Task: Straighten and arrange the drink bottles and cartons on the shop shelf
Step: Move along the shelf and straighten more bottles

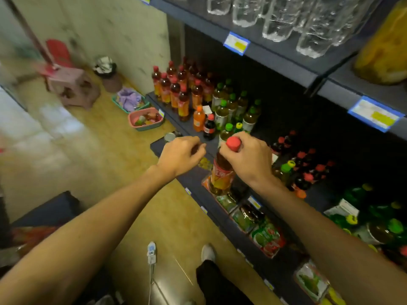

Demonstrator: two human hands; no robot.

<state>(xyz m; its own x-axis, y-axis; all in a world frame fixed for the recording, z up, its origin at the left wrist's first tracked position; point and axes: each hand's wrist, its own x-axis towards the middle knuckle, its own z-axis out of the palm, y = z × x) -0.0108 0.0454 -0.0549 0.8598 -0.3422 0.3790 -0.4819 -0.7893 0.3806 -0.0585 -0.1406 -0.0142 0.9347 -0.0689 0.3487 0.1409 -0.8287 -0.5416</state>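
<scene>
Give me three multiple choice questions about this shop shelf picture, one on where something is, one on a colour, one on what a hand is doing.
1. Where are the clear water bottles?
A. Top shelf
B. Floor
C. Pink basket

2. What colour is the cap of the held bottle?
A. Green
B. Red
C. White

3. What is the right hand doing?
A. Hanging idle
B. Lying flat on the shelf
C. Gripping the bottle near its cap

Answers: 1 A, they stand above the blue price tag. 2 B, the red cap shows above the fingers. 3 C, fingers curl round the neck.
</scene>
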